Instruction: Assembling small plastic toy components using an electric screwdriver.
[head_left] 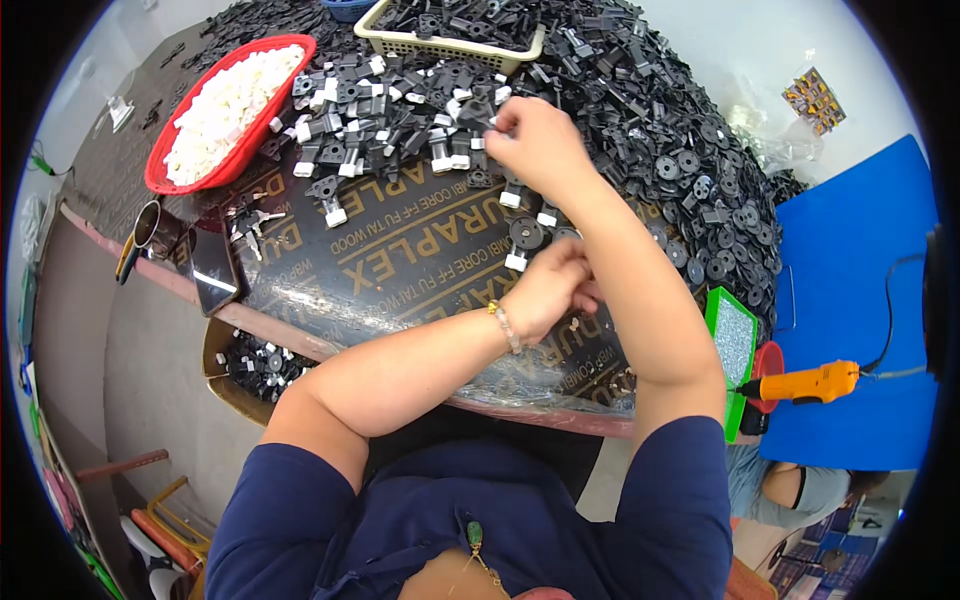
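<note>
Reaching into the far middle of the table, my right hand (540,145) has its thumb and fingers pinched at the edge of a cluster of black plastic parts with white ends (440,120). A black part seems to lie at its fingertips, but I cannot make out whether it is held. Closer to me, my left hand (548,290) curls its fingers beside my right forearm. What those fingers hold, if anything, is hidden. Just beyond the left hand lies a round black part with a white block (526,236). Another dark round piece is partly covered by that hand.
Left stands a red basket (158,165) of white pieces; a cream basket (520,62) of black parts is at the back. Loose black parts (690,170) heap up on the right. An orange electric screwdriver (810,382) lies beside a green tray (735,412). A phone (214,270) rests near the edge.
</note>
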